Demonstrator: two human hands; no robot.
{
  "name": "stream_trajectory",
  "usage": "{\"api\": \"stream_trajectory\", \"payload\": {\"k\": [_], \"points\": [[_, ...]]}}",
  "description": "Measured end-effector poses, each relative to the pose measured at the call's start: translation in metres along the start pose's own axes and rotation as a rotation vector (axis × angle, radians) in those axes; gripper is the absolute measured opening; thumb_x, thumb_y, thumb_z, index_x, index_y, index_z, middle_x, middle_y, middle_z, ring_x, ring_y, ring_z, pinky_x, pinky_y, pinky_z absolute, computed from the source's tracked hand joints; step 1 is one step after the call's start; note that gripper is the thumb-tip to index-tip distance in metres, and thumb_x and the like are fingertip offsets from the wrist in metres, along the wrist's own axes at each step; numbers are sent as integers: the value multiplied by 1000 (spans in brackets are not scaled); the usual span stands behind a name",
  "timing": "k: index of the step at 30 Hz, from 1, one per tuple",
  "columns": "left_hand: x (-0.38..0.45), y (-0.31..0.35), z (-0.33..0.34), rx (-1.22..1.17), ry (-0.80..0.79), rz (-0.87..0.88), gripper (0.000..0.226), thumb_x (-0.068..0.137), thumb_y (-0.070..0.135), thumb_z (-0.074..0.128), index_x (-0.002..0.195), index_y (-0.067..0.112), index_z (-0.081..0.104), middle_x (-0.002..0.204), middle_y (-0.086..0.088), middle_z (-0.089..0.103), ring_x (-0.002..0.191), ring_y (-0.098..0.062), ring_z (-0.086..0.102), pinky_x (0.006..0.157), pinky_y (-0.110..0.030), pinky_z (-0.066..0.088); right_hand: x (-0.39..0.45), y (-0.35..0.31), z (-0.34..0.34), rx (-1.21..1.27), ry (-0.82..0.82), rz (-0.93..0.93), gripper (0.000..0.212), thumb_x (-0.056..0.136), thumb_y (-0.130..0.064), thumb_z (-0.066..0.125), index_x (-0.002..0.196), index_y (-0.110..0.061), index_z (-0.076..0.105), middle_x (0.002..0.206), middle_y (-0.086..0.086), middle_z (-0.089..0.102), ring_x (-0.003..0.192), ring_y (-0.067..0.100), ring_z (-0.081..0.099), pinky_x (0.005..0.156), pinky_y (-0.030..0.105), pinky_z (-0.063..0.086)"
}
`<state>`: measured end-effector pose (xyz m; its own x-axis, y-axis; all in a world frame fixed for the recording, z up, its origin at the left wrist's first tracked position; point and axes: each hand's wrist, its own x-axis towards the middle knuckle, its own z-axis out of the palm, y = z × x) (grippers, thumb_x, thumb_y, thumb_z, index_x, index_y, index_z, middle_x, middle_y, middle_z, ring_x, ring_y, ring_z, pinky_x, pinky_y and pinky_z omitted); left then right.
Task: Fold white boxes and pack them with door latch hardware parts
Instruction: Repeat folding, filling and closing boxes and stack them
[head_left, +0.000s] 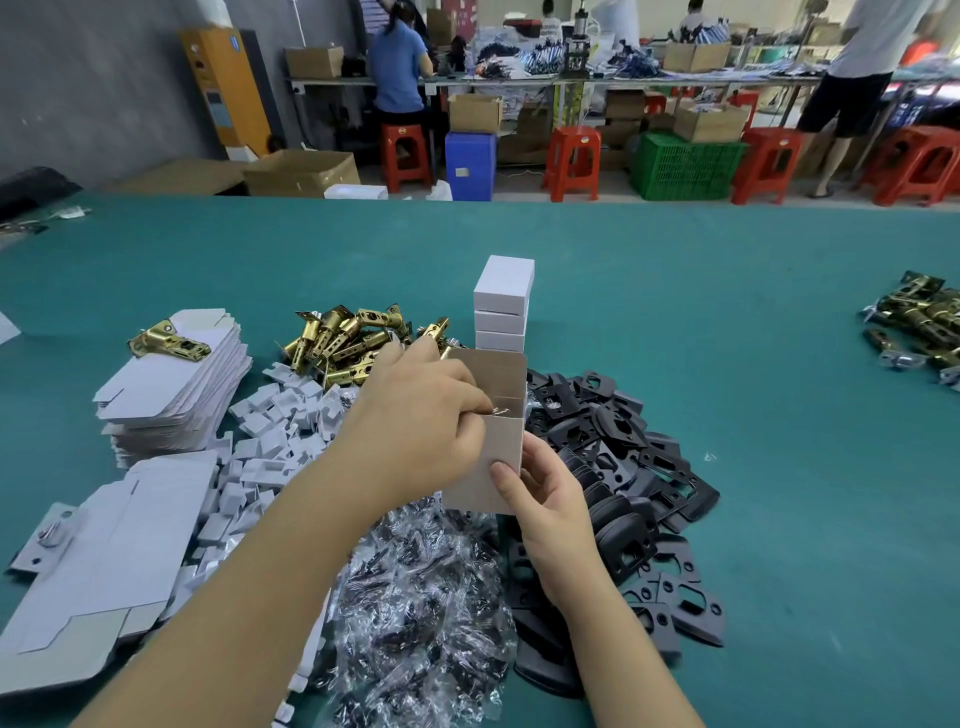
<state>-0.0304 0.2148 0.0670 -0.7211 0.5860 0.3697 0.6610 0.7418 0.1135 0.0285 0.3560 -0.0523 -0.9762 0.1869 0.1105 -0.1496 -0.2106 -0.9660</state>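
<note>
An open white cardboard box (491, 441) with a brown inside stands upright above the middle of the green felt-covered table (779, 415), its top flap raised. The right hand (545, 499) grips the box's lower right corner, thumb pressed on the front face and fingers curled behind. The left hand (415, 415) reaches over the box's open mouth with fingertips pinched on a small clear plastic packet (501, 410) at the opening; how much of it is already inside is hard to tell.

Just behind the box a stack of three closed white boxes (503, 304) stands upright. To the left of the hands lie a pile of brass door latches (343, 338), a heap of small white cardboard inserts (270, 441) and two stacks of flat unfolded white box blanks (171, 384), with one brass latch (169, 340) resting on the farther stack. Touching the box's right side spreads a pile of black metal strike plates (623, 467). Near the table's front edge lies a heap of clear bagged screw packets (415, 613).

Bare green table opens wide to the right and toward the far edge, broken only by a second pile of brass latches (919, 322) at the right edge.
</note>
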Motion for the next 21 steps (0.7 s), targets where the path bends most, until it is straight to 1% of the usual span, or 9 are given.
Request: {"api": "stream_trajectory", "payload": {"k": [3, 6, 10, 13, 15, 17, 18, 19, 21], "points": [[-3, 3, 2, 32, -20, -20, 50, 86, 37, 32, 104, 34, 79, 99, 17, 74, 89, -16, 41, 86, -38, 28, 0, -1, 0, -9, 1, -8, 29, 93, -27, 69, 114, -46, 71, 114, 0, 75, 104, 14, 70, 84, 28, 57], [-2, 3, 4, 96, -49, -42, 51, 91, 47, 29, 102, 35, 77, 93, 16, 73, 90, -14, 41, 85, -36, 24, 0, 2, 0, -21, -7, -15, 31, 93, -26, 69, 119, -43, 70, 117, 0, 74, 108, 17, 69, 86, 30, 58], [-2, 1, 5, 165, -92, -44, 41, 99, 54, 37, 110, 40, 74, 100, 17, 70, 96, -15, 40, 88, -38, 25, 0, 5, 0, -60, -8, -16, 33, 93, -27, 69, 125, -37, 68, 116, 0, 74, 108, 21, 68, 88, 35, 59], [-5, -1, 9, 133, -32, -12, 35, 99, 53, 45, 115, 42, 73, 102, 18, 67, 96, -16, 36, 84, -37, 21, 0, 7, -1, -61, -1, -9, 34, 93, -29, 70, 127, -34, 67, 116, 0, 74, 108, 22, 68, 88, 36, 59], [-8, -3, 12, 19, 84, -7, 29, 95, 47, 56, 114, 36, 75, 103, 14, 64, 99, -19, 38, 84, -36, 21, 0, 8, -2, -38, 7, 5, 33, 92, -29, 70, 125, -34, 67, 116, 1, 74, 108, 22, 69, 88, 35, 59], [-11, -8, 17, -144, 234, -74, 31, 89, 42, 64, 116, 30, 74, 108, 5, 57, 105, -22, 42, 91, -36, 28, 1, 8, -2, -3, 14, 22, 35, 91, -29, 70, 126, -31, 66, 116, 1, 74, 107, 19, 69, 89, 36, 59], [-14, -11, 19, -246, 272, -120, 34, 88, 39, 66, 121, 29, 71, 113, 4, 53, 110, -20, 42, 95, -33, 31, 1, 8, -2, 10, 16, 29, 36, 91, -29, 70, 127, -29, 66, 116, 1, 74, 107, 17, 69, 89, 36, 59], [-17, -14, 21, -361, 273, -164, 38, 90, 36, 69, 127, 31, 66, 119, 5, 50, 115, -16, 43, 98, -28, 34, 1, 9, -2, 15, 17, 34, 37, 90, -29, 69, 127, -28, 65, 116, 0, 74, 107, 16, 69, 90, 36, 60], [-23, -21, 26, -576, 203, -237, 47, 90, 31, 73, 133, 40, 54, 125, 13, 49, 116, -2, 49, 96, -18, 42, 2, 9, 0, 11, 15, 40, 38, 90, -30, 69, 127, -28, 64, 116, -2, 74, 107, 15, 69, 88, 36, 60]]}}
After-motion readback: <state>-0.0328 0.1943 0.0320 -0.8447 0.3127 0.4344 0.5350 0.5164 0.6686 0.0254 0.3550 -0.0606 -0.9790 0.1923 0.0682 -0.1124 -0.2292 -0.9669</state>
